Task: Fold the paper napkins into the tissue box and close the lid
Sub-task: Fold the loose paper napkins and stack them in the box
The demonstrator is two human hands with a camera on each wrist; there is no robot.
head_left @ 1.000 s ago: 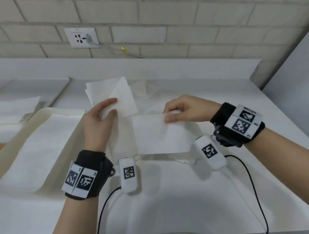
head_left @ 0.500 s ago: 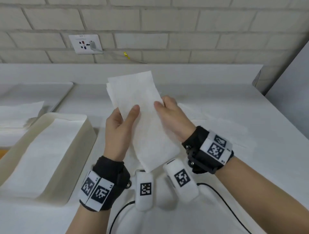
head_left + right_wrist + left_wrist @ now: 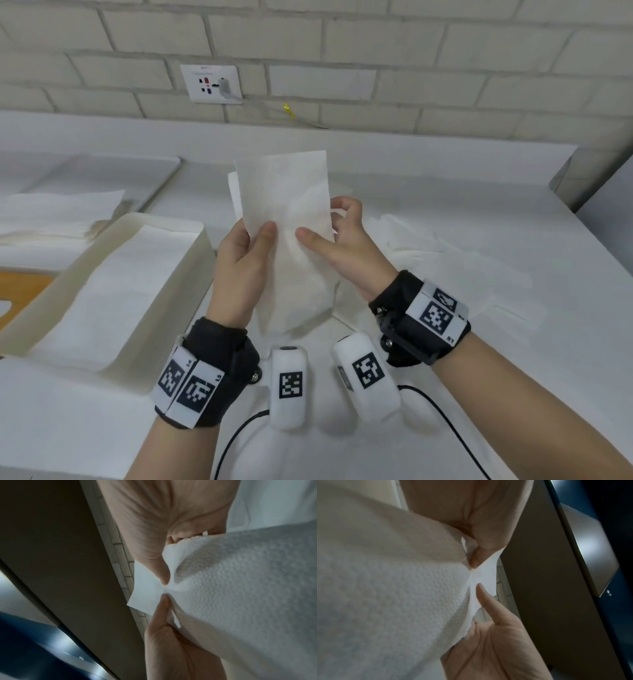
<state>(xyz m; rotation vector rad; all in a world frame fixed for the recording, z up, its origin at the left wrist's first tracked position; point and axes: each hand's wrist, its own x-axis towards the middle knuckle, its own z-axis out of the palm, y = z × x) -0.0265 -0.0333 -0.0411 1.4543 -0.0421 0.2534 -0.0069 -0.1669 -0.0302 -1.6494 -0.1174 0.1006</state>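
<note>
A white folded paper napkin [image 3: 287,219] stands upright in the air over the middle of the counter. My left hand [image 3: 245,260] pinches its left edge with the thumb in front. My right hand [image 3: 337,240] pinches its right edge the same way. The wrist views show the embossed napkin [image 3: 388,588] [image 3: 240,588] caught between thumb and fingers of each hand. To the left sits the open cream tissue box [image 3: 185,274], with a flat napkin [image 3: 116,291] lying inside. No lid on the box is visible.
More loose napkins [image 3: 445,253] lie flat on the white counter [image 3: 445,394] right of my hands. A pile of napkins [image 3: 51,212] lies at far left beside a flat grey tray [image 3: 102,171]. A brick wall with a socket [image 3: 212,84] runs behind.
Both hands lifted the napkin off the counter and brought it upright between them. They have since come slightly closer together on it.
</note>
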